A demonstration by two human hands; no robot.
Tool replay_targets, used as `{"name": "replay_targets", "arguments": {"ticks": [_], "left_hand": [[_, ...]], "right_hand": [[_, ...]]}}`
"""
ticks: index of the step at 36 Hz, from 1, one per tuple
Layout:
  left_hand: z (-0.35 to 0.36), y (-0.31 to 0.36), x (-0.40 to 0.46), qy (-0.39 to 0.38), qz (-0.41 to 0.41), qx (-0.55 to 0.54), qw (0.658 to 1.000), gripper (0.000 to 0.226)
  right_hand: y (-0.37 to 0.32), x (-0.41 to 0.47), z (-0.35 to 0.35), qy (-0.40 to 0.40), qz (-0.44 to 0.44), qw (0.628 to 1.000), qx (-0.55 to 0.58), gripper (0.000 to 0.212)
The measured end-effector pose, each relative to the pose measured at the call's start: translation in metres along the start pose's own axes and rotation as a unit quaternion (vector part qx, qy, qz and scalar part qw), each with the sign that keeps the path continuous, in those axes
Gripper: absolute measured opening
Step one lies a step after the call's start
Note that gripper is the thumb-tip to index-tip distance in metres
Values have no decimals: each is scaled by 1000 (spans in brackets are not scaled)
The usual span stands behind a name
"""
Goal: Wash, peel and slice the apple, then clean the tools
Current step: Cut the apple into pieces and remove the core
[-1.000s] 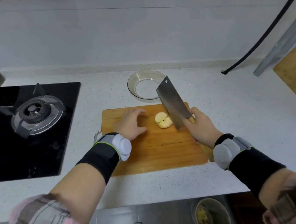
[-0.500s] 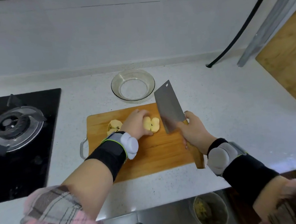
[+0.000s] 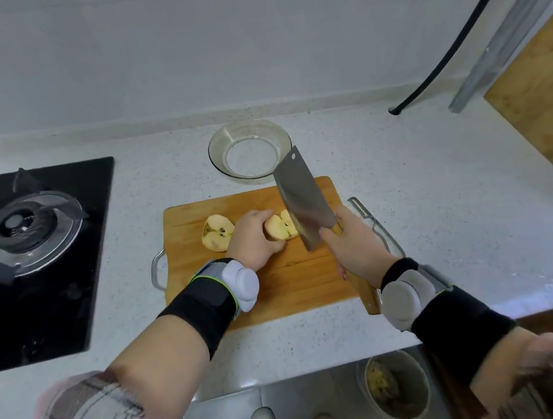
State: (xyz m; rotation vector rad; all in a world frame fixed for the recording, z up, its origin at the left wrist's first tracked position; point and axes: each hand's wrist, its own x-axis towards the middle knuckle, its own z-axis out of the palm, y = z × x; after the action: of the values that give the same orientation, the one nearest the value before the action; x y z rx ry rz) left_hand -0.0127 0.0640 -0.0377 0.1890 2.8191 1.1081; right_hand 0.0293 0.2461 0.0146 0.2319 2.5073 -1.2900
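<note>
A wooden cutting board [image 3: 286,286] lies on the counter. One peeled apple half [image 3: 218,232] rests cut side up with its seeds showing, left of my left hand. My left hand [image 3: 254,240] grips the other apple half [image 3: 280,226], which looks split down the middle. My right hand [image 3: 357,245] holds the wooden handle of a cleaver [image 3: 304,199]. The blade stands just right of the held half, its edge down at the board. A peeler [image 3: 372,223] lies on the counter at the board's right edge, partly hidden by my right hand.
An empty glass bowl [image 3: 250,150] stands behind the board. A black gas hob [image 3: 25,235] fills the left. A second wooden board [image 3: 543,96] leans at the right. A bin with peelings [image 3: 396,388] sits on the floor below the counter edge.
My left hand has taken hold of the right apple half, uncovering the other half at the left. The cleaver has come down beside the held half. The camera has swung left.
</note>
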Motion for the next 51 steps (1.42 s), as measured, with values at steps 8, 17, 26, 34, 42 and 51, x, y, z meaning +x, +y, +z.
{"name": "replay_targets", "arguments": {"ticks": [8, 17, 26, 34, 42, 51], "left_hand": [[3, -3, -1, -17, -15, -22, 1000, 76], [6, -5, 3, 6, -46, -55, 997, 77], [5, -6, 5, 2, -66, -91, 994, 81], [2, -5, 7, 2, -81, -119, 990, 82], [2, -5, 5, 1, -87, -133, 987, 79], [1, -4, 4, 6, -88, -137, 987, 76]], "right_hand": [[-1, 1, 3, -20, -5, 999, 31, 10], [-5, 3, 9, -16, 3, 1000, 20, 11], [-10, 6, 10, -15, 1, 1000, -1, 21], [-22, 9, 14, -24, 1, 1000, -11, 9], [-24, 13, 12, -37, 2, 999, -32, 15], [-29, 25, 0, -75, 9, 995, -60, 18]]}}
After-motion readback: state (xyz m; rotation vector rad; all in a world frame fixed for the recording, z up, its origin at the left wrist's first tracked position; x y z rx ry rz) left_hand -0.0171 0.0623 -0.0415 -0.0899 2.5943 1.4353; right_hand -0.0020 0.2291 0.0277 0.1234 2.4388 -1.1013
